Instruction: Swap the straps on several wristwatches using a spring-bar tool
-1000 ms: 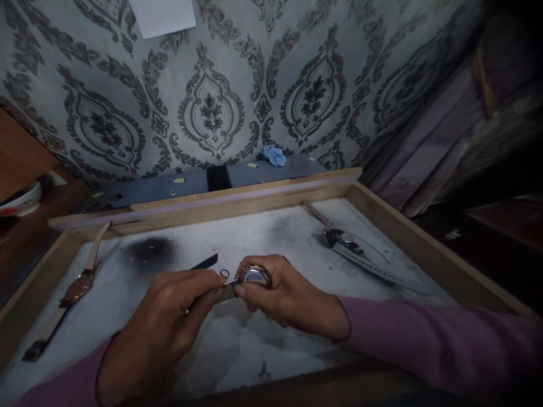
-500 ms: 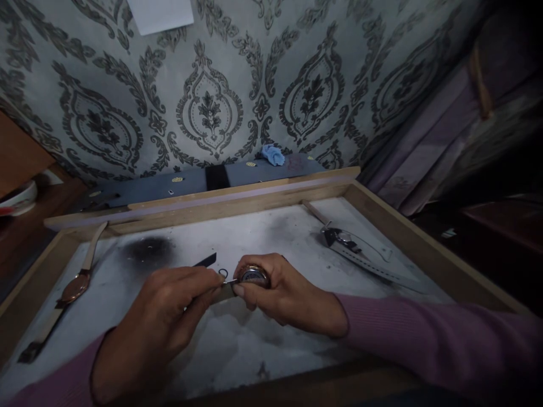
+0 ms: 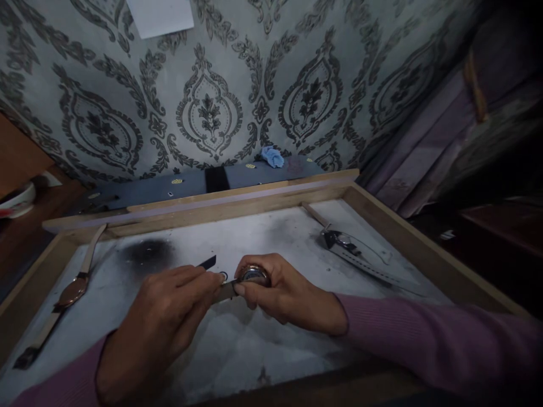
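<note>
My right hand (image 3: 282,294) is closed around a round metal watch case (image 3: 255,275), whose face or back is turned up. A light strap (image 3: 224,291) runs from the case toward my left hand (image 3: 169,305). The fingers of my left hand are pinched on a thin tool, its metal tip (image 3: 231,281) against the left edge of the case. A small dark ring (image 3: 223,276) shows at my left fingertips. Behind these fingers a dark, slanted strip end (image 3: 208,262) sticks out; what it belongs to is hidden.
A shallow wooden-framed tray (image 3: 237,207) with a whitish bottom lies under my hands. A rose-gold watch (image 3: 73,291) rests at its left, another watch (image 3: 345,242) with a clear curved piece at its right. Behind the tray are a blue cloth (image 3: 272,157) and patterned wallpaper.
The tool in my left hand has tilted slightly at the edge of the case, and more of the strap shows below it. My right hand has barely moved.
</note>
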`<state>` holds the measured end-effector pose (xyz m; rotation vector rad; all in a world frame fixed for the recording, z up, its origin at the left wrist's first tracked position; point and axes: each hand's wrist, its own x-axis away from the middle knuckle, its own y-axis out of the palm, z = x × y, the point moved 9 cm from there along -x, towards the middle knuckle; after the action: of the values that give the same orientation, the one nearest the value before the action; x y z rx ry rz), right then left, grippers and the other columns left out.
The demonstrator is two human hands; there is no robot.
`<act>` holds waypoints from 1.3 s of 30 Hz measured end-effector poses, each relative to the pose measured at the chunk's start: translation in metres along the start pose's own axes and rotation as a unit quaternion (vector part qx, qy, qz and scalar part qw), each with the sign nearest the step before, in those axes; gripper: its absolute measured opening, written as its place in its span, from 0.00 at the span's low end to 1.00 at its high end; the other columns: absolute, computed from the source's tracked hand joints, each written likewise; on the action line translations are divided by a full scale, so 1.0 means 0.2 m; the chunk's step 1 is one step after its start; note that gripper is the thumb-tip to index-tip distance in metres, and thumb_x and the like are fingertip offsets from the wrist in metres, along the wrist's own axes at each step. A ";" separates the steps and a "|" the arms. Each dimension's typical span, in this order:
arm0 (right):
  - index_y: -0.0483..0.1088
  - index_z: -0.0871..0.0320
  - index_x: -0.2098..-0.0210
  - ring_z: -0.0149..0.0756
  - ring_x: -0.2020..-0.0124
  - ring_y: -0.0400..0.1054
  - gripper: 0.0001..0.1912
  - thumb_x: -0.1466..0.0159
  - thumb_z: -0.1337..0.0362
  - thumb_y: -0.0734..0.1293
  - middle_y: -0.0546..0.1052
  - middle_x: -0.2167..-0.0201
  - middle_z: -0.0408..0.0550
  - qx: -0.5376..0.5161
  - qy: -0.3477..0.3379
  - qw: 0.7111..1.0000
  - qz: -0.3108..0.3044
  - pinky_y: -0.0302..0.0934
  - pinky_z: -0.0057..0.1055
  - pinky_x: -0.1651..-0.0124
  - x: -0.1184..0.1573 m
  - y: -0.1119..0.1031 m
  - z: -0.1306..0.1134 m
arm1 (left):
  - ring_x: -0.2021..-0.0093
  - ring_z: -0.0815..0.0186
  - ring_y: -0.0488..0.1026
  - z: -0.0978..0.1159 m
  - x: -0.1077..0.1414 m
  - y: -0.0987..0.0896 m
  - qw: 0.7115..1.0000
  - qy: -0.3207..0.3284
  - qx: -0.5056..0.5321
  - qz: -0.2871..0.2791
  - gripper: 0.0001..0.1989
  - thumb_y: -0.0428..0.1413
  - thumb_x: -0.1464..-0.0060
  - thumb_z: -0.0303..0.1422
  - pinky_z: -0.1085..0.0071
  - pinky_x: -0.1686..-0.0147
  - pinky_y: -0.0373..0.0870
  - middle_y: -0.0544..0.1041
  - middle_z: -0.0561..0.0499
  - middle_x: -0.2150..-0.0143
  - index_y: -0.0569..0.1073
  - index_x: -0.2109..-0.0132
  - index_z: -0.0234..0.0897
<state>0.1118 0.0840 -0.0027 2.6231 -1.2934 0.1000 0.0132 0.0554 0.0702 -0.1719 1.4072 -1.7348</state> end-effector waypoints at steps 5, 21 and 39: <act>0.64 0.59 0.73 0.17 0.90 0.50 0.07 0.40 0.67 0.67 0.65 0.84 0.33 0.004 -0.005 1.000 0.007 0.45 0.15 0.90 0.00 -0.01 -0.01 | 0.70 0.71 0.73 -0.05 -0.01 -0.04 0.998 -0.032 0.029 0.037 0.05 0.51 0.36 0.27 0.75 0.70 0.66 0.77 0.55 0.67 0.72 0.57 0.38; 0.64 0.59 0.71 0.17 0.90 0.51 0.08 0.39 0.63 0.67 0.66 0.83 0.34 0.002 -0.042 0.999 0.011 0.46 0.16 0.90 -0.01 -0.01 -0.03 | 0.75 0.70 0.66 -0.10 0.01 0.14 0.977 -0.144 0.136 -0.079 0.10 0.41 0.33 0.32 0.73 0.74 0.61 0.67 0.57 0.74 0.63 0.63 0.39; 0.64 0.59 0.71 0.17 0.90 0.51 0.10 0.40 0.61 0.67 0.66 0.83 0.33 -0.010 -0.038 0.999 0.016 0.46 0.16 0.90 -0.01 -0.01 -0.02 | 0.77 0.70 0.61 -0.09 0.01 0.14 0.972 -0.154 0.159 -0.076 0.11 0.43 0.34 0.33 0.74 0.77 0.57 0.62 0.58 0.76 0.64 0.66 0.39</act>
<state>0.1114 0.0879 0.0012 2.6141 -1.3527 -0.0083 0.0162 0.0669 0.0404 -0.3644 0.8987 -1.9370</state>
